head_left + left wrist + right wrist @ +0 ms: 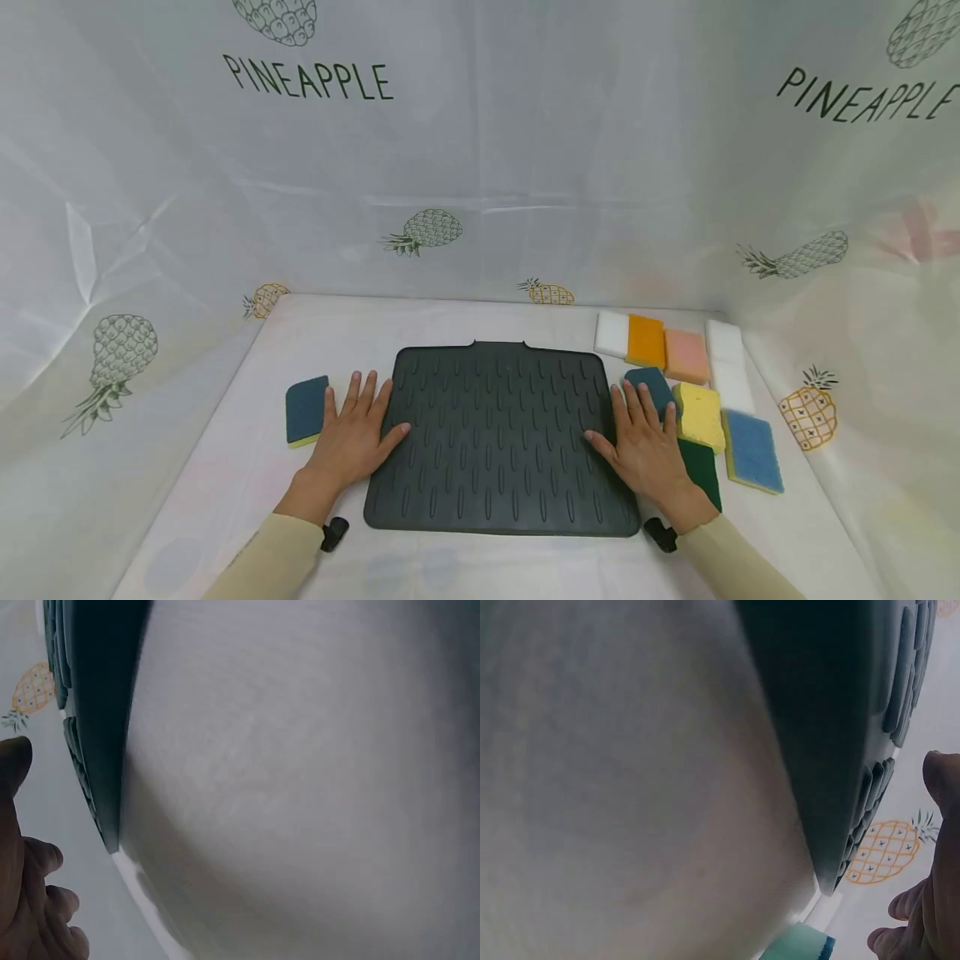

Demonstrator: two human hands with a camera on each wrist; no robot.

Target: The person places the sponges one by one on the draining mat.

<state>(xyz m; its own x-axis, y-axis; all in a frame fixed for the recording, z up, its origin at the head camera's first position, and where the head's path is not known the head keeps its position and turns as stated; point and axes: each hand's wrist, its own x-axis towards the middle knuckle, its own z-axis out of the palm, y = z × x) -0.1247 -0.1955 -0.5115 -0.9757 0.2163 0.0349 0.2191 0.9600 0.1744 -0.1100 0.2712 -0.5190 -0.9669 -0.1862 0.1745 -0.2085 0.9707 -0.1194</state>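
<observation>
The dark mat lies between left hand and right hand.

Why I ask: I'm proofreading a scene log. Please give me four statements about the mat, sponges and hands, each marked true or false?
1. The dark gray ridged mat lies between the left hand and the right hand. True.
2. The left hand grips a sponge. False: its fingers lie straight and hold nothing.
3. Every sponge lies right of the mat. False: one dark blue sponge lies left of it.
4. The orange sponge lies beside the pink sponge. True.
</observation>
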